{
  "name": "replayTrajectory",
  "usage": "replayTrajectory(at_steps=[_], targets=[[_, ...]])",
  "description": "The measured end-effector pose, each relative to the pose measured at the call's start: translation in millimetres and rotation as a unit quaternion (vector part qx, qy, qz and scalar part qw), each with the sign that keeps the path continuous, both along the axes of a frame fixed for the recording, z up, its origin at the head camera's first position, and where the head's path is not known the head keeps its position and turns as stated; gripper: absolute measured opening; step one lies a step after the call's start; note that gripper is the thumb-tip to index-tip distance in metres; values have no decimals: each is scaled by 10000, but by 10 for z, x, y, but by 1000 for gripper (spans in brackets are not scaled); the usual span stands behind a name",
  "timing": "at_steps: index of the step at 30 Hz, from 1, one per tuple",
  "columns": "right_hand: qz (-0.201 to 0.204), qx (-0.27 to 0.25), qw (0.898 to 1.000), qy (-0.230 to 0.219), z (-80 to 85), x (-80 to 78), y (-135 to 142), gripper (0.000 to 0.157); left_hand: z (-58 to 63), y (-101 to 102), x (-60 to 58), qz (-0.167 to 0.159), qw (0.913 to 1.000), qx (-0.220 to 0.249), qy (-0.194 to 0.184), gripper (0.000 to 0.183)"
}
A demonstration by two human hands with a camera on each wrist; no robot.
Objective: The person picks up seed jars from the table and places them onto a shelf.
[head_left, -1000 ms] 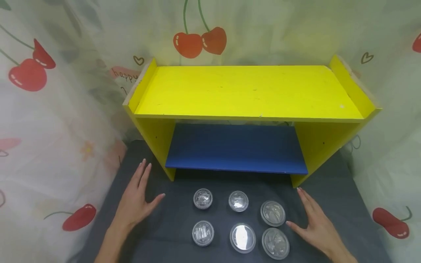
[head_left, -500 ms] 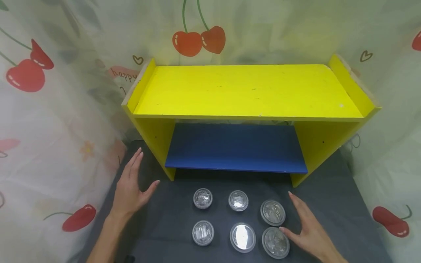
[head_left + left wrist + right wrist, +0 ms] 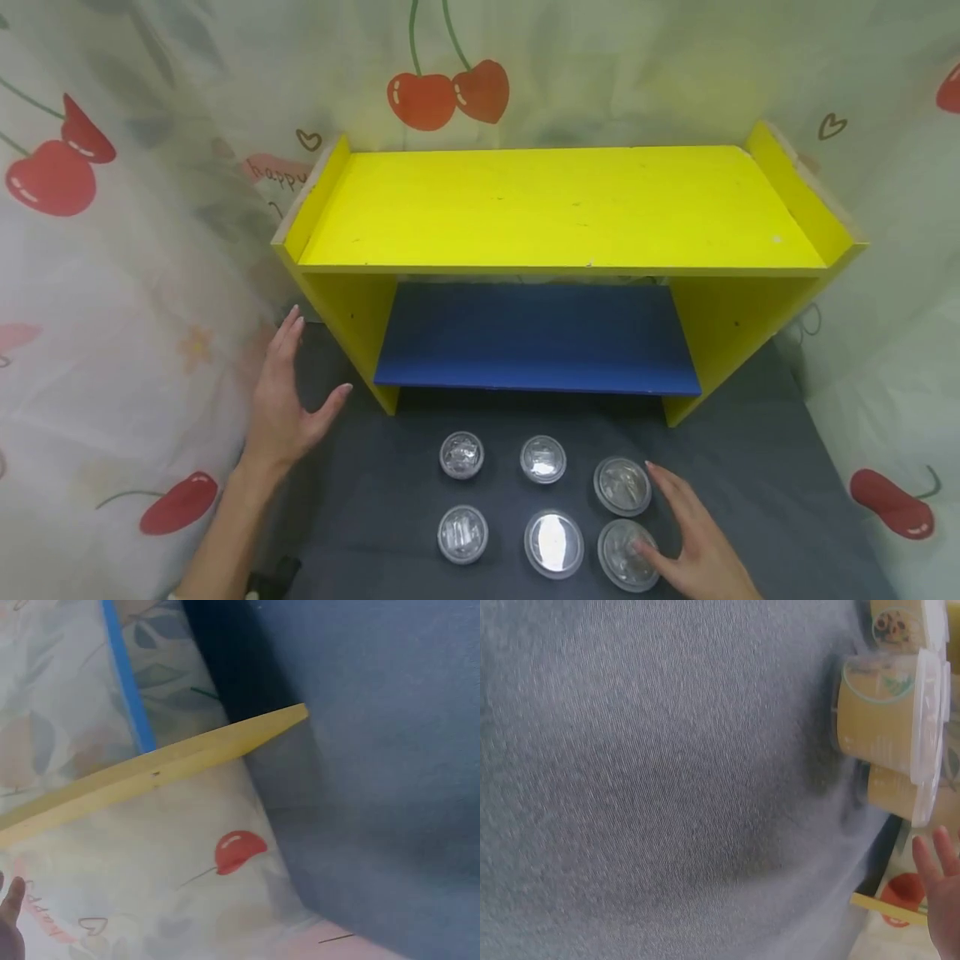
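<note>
My right hand [image 3: 697, 542] is open beside the right-hand pair of round plastic tubs. In the head view its thumb overlaps the lid of the front right tub [image 3: 621, 546], while the fingertips reach close to the back right tub [image 3: 622, 487]. The right wrist view shows pale yellow tub sides [image 3: 877, 712] under clear lids, with the right hand's fingers extended nearby. Left of the yellow shelf unit [image 3: 562, 212], my left hand [image 3: 279, 417] is raised with thumb spread, holding nothing. Only a bit of it shows at the left wrist view's edge.
Several other lidded tubs stand in front of the shelf: back left [image 3: 461, 455], back middle [image 3: 543, 459], front left [image 3: 462, 534] and front middle [image 3: 553, 543]. A blue lower board [image 3: 536, 342] spans the unit. Dark grey cloth [image 3: 375, 525] covers the table; a cherry-print curtain [image 3: 600, 75] surrounds it.
My right hand has moved left and toward me, its thumb now over the front right tub. My left hand has shifted left and farther up. The tubs stay where they were.
</note>
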State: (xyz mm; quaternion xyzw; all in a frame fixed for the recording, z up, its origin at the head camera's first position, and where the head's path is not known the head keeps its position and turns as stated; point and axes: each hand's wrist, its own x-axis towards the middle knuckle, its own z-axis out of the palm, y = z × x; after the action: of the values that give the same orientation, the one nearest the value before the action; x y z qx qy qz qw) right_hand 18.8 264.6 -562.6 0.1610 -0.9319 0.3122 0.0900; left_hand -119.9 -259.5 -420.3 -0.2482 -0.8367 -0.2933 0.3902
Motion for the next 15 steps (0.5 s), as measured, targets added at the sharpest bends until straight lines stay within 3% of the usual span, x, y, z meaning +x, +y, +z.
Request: replayTrajectory(at_steps=[9,15], targets=[[483,-556,9971,177,-77,45,-42,86,256,9,-76,-15,9996,87,-256,92],[844,-998,9904,451,-141,63,-73,77,382,45,-84,-16,9969,238,-744,99]])
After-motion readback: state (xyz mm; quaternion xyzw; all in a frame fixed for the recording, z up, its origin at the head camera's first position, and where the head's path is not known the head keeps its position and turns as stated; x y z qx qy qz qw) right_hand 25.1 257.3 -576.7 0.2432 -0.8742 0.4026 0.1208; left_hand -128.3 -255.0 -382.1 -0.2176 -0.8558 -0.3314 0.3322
